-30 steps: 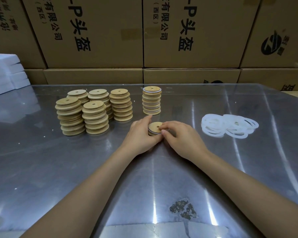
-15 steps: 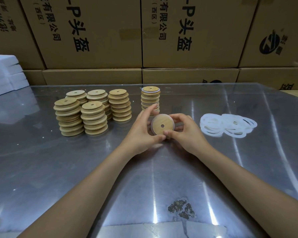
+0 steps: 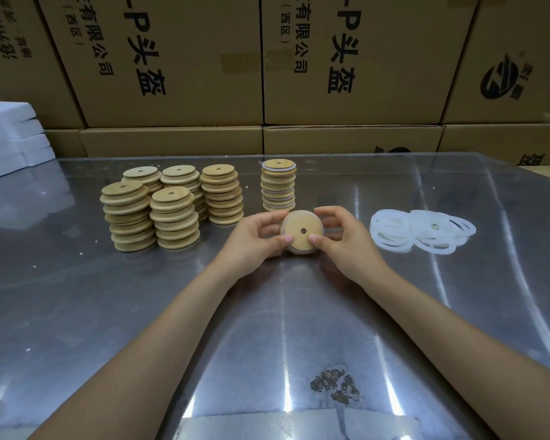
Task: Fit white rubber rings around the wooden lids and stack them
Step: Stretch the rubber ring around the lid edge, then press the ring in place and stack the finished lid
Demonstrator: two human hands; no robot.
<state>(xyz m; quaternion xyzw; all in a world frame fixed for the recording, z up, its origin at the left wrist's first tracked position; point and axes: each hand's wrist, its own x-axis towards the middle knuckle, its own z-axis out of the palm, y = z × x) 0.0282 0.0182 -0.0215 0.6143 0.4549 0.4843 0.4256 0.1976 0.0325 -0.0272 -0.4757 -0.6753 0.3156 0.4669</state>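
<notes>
A round wooden lid (image 3: 301,231) with a small centre hole is held up on edge between both hands, its flat face towards me, a white ring around its rim. My left hand (image 3: 255,239) pinches its left side with thumb and fingers. My right hand (image 3: 342,239) pinches its right side the same way. Just behind stands a stack of ringed lids (image 3: 278,185). Several stacks of bare wooden lids (image 3: 169,204) stand to the left. A heap of white rubber rings (image 3: 421,230) lies to the right.
The shiny metal table (image 3: 77,296) has a dark stain (image 3: 334,384) near its front. Cardboard boxes (image 3: 178,58) form a wall along the far edge. White foam blocks (image 3: 10,134) sit at the far left.
The lid was lying low on the table between my hands a second ago. Both hands have lifted it and tipped it upright so its face points at me.
</notes>
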